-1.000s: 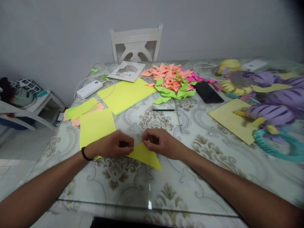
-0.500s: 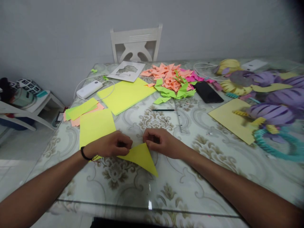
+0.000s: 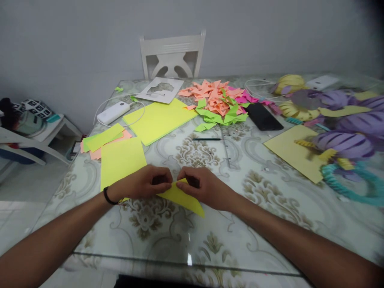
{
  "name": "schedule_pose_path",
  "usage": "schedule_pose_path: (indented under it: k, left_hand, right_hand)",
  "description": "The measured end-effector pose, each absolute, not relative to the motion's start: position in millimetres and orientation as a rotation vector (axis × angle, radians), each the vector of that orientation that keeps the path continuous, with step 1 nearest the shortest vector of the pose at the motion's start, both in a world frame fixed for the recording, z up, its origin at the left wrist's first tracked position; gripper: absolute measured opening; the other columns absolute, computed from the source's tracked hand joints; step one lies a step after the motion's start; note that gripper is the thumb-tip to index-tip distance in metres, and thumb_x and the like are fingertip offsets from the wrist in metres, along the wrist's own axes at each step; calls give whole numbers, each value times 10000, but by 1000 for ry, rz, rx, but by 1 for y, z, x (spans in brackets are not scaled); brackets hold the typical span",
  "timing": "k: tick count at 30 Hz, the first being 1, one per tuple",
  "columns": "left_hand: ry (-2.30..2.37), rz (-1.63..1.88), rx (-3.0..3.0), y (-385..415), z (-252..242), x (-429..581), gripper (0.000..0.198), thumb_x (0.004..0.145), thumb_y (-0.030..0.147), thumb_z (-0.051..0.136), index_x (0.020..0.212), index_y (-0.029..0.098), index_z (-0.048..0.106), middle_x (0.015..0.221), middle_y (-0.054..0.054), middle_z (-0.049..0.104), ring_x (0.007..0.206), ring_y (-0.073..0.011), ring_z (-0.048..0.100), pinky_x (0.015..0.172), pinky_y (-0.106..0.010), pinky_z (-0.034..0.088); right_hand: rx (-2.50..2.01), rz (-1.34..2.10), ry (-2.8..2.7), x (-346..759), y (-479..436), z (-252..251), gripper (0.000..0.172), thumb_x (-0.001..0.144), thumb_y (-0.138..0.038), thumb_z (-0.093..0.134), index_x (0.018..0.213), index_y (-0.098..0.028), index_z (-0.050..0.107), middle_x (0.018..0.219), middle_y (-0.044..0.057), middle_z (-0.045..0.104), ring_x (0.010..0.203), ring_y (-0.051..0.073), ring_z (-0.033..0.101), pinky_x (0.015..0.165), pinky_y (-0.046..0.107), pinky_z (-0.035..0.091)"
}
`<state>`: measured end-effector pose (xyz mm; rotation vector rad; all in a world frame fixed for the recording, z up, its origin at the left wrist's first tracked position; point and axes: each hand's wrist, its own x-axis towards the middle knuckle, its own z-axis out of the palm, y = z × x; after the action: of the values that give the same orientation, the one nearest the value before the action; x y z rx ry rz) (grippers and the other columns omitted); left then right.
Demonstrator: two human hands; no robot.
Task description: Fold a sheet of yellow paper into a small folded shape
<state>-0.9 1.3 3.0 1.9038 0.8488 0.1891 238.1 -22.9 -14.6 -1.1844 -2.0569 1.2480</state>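
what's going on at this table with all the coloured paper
A person is handling a small yellow paper piece, with the left hand and right hand close together, pinching its far edge. A larger yellow sheet lies by the left wrist. Farther back sits a pile of orange, pink and green paper shapes, with a black phone beside it.

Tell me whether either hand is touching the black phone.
No, left hand and right hand are at the yellow paper; the black phone lies beyond them, untouched.

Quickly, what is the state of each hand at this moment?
Left hand: closed, holding the yellow paper.
Right hand: closed, pinching the same yellow paper.
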Motion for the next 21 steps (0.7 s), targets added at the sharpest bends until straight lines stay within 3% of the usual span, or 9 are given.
schedule_pose_path:
  k: [8, 21]
  left_hand:
    - [855, 265, 1756, -2, -3, 1, 265, 959, 427, 623, 943, 162, 636, 685, 45, 531, 608, -94, 425, 543, -211, 331]
    - [811, 281, 1761, -5, 4, 5, 60, 898, 205, 596, 867, 154, 591, 681, 58, 492, 602, -78, 398, 546, -196, 327]
  right_hand:
    - [-1207, 1237, -2015, 230, -36, -12, 162, 899, -311, 635, 799, -183, 629, 575, -67, 438, 548, 96, 379, 513, 240, 277]
    - [-1111, 1437, -1937, 239, -23, -14, 210, 836, -306, 638, 700, -189, 529, 581, -69, 391, 558, 96, 334, 510, 244, 236]
